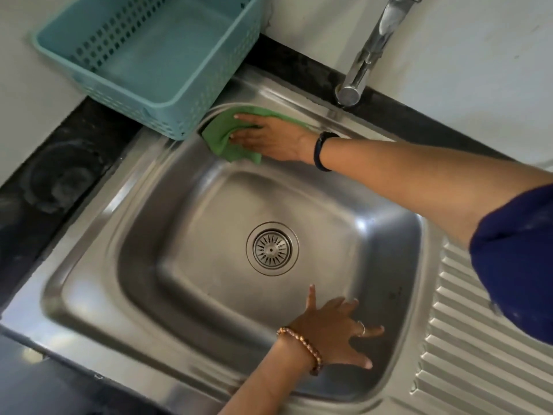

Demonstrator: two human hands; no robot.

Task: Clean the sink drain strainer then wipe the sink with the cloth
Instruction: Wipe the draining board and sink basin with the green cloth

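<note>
Nearest the camera, the left hand (335,330) lay with fingers spread straight and apart on the near inner wall of the one steel sink (185,223), holding nothing. It carried one ring (362,327), and one beaded bracelet (302,348) circled its wrist. One round strainer (271,249) sat in the drain at the middle of the basin floor, apart from both hands. At the far left corner of the basin the right hand (269,139) pressed flat, fingers straight and close together, on the one green cloth (224,139), which lay bunched over the rim. One dark band (323,151) sat on that wrist and one blue sleeve (520,259) covered the upper arm. One teal basket (143,55) stood on the dark worktop (59,163), its corner overhanging the sink's edge just beside the cloth. One chrome tap (371,52) reached over the far rim.
</note>
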